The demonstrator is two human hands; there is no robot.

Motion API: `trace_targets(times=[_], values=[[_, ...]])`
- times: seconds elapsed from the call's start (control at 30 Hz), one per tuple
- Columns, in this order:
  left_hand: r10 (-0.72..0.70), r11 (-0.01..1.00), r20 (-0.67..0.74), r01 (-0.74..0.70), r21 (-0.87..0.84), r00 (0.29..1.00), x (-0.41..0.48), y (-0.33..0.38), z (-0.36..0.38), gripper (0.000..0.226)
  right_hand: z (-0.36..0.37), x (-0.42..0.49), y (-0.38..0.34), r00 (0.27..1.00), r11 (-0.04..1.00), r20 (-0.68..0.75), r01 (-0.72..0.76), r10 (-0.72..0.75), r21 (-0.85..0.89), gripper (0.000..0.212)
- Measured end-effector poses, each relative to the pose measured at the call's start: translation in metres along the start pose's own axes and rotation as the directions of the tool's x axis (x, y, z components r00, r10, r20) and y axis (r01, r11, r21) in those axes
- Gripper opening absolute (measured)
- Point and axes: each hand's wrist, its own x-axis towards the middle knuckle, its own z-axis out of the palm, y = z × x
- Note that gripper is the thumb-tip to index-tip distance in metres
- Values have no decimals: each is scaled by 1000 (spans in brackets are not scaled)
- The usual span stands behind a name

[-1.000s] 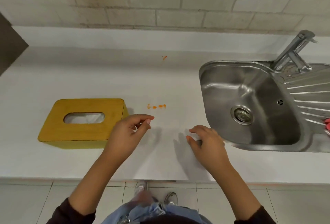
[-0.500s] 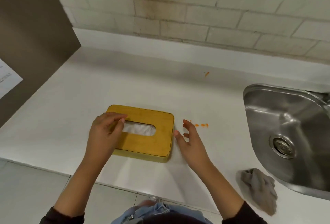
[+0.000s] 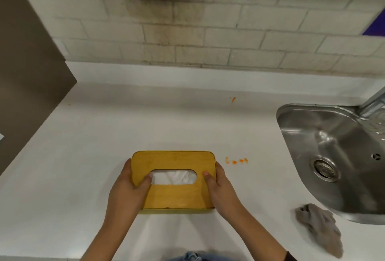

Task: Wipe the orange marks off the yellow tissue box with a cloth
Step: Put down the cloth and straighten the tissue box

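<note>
Tissue box [image 3: 175, 162] sat on the table [image 3: 104, 135], well left of the sink [image 3: 291, 115], our left grip [image 3: 125, 190] and right grip [image 3: 223, 190] clasping its ends. The cloth [image 3: 320, 227] lay untouched beside the sink, so we judged wiping not yet begun.

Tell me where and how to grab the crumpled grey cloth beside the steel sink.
Pinch the crumpled grey cloth at its bunched upper end, straight down from above: it lies limp on the white counter, so only those raised folds offer a hold. The right hand is nearest but holds the yellow tissue box.
</note>
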Motion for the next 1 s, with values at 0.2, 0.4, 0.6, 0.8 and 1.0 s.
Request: trace_targets(times=[0.2, 0.4, 0.6, 0.8, 1.0], values=[[96, 995, 23, -95, -31, 995, 41, 37, 19, 55, -28, 34, -23, 995, 1000, -97, -3, 1, -25, 48], [137, 988, -9, -137, -75, 991, 112, 94, 58, 52, -68, 109, -58, 982, 1000, -189, -8, 3, -29, 46], [128, 990, -41, -130, -54, 991, 178, 136, 92, 41, -98, 185, -89, 976, 1000, -217, -16, 18, 12, 36], [117, 993, -12, -118, -22, 993, 232, 152, 112, 39, -99, 247, -98, 979, 997, -193, -62, 68, 35, 38], [113, 993, 8, -113, -22, 994, 268, 160, 128, 34, -102, 293, -101, 967, 989, -212, -145, 140, -8, 41]])
